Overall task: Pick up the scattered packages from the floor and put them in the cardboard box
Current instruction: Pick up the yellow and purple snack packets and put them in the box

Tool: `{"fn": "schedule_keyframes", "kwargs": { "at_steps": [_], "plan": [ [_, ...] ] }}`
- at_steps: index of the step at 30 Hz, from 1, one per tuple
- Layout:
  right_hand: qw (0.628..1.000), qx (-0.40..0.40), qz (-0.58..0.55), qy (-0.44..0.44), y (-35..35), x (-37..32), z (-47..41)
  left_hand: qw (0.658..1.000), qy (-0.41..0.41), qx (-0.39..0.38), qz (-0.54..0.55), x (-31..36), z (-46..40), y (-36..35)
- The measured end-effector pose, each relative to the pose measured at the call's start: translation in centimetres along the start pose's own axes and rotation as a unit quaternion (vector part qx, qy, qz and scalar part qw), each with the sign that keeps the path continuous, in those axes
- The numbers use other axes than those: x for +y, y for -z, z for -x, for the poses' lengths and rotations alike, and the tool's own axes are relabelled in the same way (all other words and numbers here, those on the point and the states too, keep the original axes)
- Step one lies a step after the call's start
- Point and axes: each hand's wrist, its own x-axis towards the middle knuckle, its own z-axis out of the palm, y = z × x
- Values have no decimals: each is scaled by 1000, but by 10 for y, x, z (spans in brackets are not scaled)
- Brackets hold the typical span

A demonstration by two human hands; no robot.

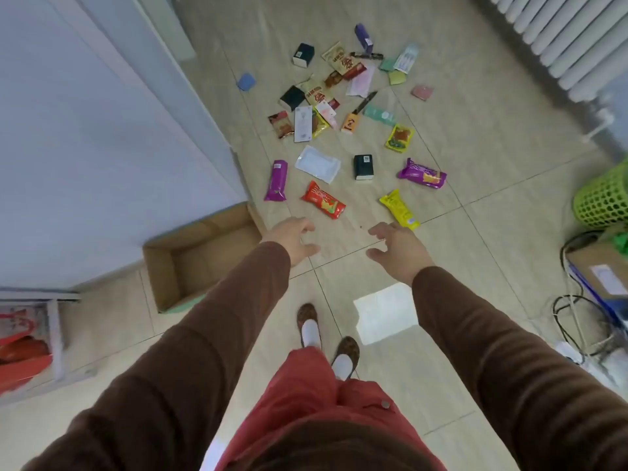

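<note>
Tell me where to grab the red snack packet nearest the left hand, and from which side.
Pinch the red snack packet across its narrow middle, coming straight down from above. It lies flat on the floor, long and slim, angled diagonally, with bare tile on both long sides. The left hand is nearest and holds nothing.

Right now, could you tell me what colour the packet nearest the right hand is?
Yellow packet, clearest in the head view.

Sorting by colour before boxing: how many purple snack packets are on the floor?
2 long ones: one purple packet left of the white pouch, another purple packet right of the dark box. A purple item far back is too unclear to count.
</note>
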Motion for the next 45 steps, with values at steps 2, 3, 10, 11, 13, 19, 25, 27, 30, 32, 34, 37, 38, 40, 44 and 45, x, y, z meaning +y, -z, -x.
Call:
{"fn": "schedule_keyframes", "kwargs": {
  "at_steps": [2, 3, 10, 11, 13, 19, 25, 27, 30, 32, 34, 37, 38, 40, 44, 45],
  "plan": [
    [1000, 4, -8, -21, 13, 11, -19, 1000, 0, -10, -9, 11, -27, 2],
    [1000, 4, -4, -31, 18, 19, -30, 1000, 1, -11, -15, 15, -43, 2],
    [996, 7, -31, -88, 56, 62, -95, 998, 3, -52, -19, 60, -141, 4],
    [995, 6, -38, -92, 61, 69, -102, 998, 3, -59, -17, 68, -153, 3],
    [994, 5, -45, -100, 73, 87, -114, 997, -2, -71, -21, 87, -176, 0],
    [992, -15, -44, -118, 122, 160, -154, 997, 12, -78, -14, 151, -240, -14],
    [993, -51, -30, -102, 175, 237, -209, 996, 60, -58, 28, 208, -288, -44],
    [994, -61, -15, -92, 190, 256, -233, 994, 80, -60, 52, 218, -304, -57],
    [994, -71, 3, -87, 206, 278, -272, 989, 107, -61, 81, 226, -328, -72],
    [993, -78, 6, -86, 210, 289, -298, 986, 123, -67, 95, 227, -346, -80],
    [992, -84, 11, -90, 208, 299, -325, 983, 136, -72, 101, 223, -368, -90],
    [992, -88, 17, -88, 197, 316, -369, 979, 151, -87, 102, 214, -408, -107],
    [992, -89, 18, -86, 191, 322, -385, 978, 158, -91, 104, 209, -421, -113],
    [992, -93, 31, -78, 178, 336, -416, 974, 174, -90, 115, 201, -450, -128],
    [989, -101, 59, -87, 146, 373, -478, 957, 227, -86, 158, 184, -504, -166],
    [989, -104, 63, -90, 136, 386, -496, 952, 241, -85, 169, 179, -519, -180]
  ]
}}
